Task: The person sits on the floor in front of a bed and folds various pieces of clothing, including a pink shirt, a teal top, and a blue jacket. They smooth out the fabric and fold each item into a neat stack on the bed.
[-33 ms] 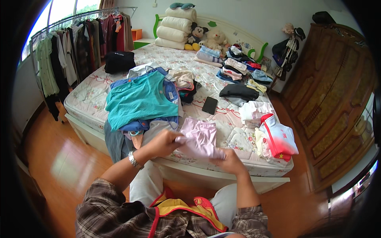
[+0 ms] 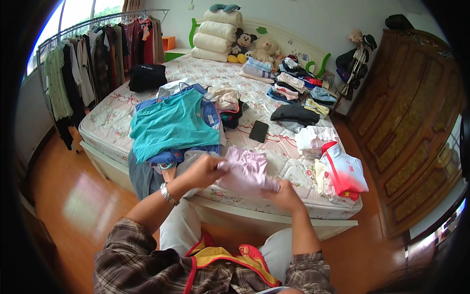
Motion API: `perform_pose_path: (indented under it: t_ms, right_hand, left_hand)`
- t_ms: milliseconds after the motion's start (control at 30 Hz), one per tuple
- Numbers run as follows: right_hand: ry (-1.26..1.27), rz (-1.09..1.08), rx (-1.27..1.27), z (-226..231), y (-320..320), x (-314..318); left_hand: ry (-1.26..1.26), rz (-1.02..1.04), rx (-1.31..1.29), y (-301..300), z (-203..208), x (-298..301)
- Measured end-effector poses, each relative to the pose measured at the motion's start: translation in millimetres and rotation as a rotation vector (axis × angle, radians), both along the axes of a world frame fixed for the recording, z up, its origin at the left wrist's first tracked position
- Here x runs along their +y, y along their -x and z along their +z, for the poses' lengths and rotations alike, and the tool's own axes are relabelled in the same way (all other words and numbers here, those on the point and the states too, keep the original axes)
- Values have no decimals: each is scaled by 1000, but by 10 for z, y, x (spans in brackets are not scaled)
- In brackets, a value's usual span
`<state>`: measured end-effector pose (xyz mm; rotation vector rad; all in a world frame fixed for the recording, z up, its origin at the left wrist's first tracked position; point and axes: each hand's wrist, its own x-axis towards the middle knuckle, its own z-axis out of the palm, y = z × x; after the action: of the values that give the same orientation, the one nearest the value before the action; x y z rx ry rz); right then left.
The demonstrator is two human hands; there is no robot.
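Pale pink pants (image 2: 245, 166) lie on the near edge of the bed, their waistband end farthest from me. My left hand (image 2: 205, 172), with a metal watch on the wrist, is closed on their left side. On the lower right corner of the cloth, my right hand (image 2: 286, 196) is closed too. Between my hands the near part of the fabric is stretched, raised and slightly blurred. A turquoise top on a hanger (image 2: 169, 122) lies left of the pants, over a heap of blue and grey clothes. Beyond the pants rests a black phone or small tablet (image 2: 258, 131).
Folded clothes, including a white and red jacket (image 2: 345, 171), sit at the bed's right corner. Black folded clothing (image 2: 293, 114) and several stacks lie farther back. A clothes rack (image 2: 93, 63) stands left, a wooden wardrobe (image 2: 401, 122) right. Rolled bedding (image 2: 218, 34) and plush toys are by the headboard.
The near part of the pants and my hands have shifted slightly, the left hand a little upward. Both hands keep their hold, and the other clothes look almost unchanged.
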<state>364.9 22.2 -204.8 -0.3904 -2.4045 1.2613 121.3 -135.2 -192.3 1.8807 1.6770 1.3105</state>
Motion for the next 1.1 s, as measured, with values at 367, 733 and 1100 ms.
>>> perform_pose_path:
  t_ms: [367, 733, 1100]
  right_hand:
    - [-95, -718, -101, -1144, 1094, 1470]
    - [-50, -928, -228, -995, 934, 940]
    - [1078, -308, 130, -955, 908, 1035]
  left_hand:
    - [374, 562, 62, 639, -773, 1454]
    - [613, 565, 209, 203, -760, 1092]
    - [169, 669, 185, 125, -1099, 1043]
